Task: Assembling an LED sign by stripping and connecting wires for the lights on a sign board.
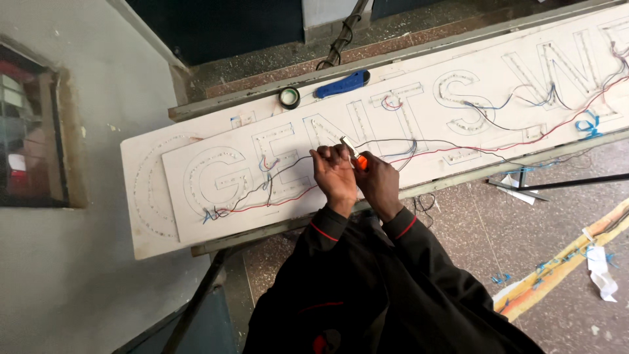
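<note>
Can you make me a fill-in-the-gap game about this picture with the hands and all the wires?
1. The right hand holds a small tool with a handle coloured ____.
2. The roll of tape lies beside a cutter coloured ____.
3. The wires run across a long board coloured ____.
4. The left hand pinches a thin ____.

Missing words: orange; blue; white; wire

A small cutting tool with an orange handle [361, 162] and a pale metal tip pointing up-left sits above the white sign board [458, 124]. Thin dark wires [393, 142] run to it from the right; the tip appears to touch one, though detail is blurred.
</note>
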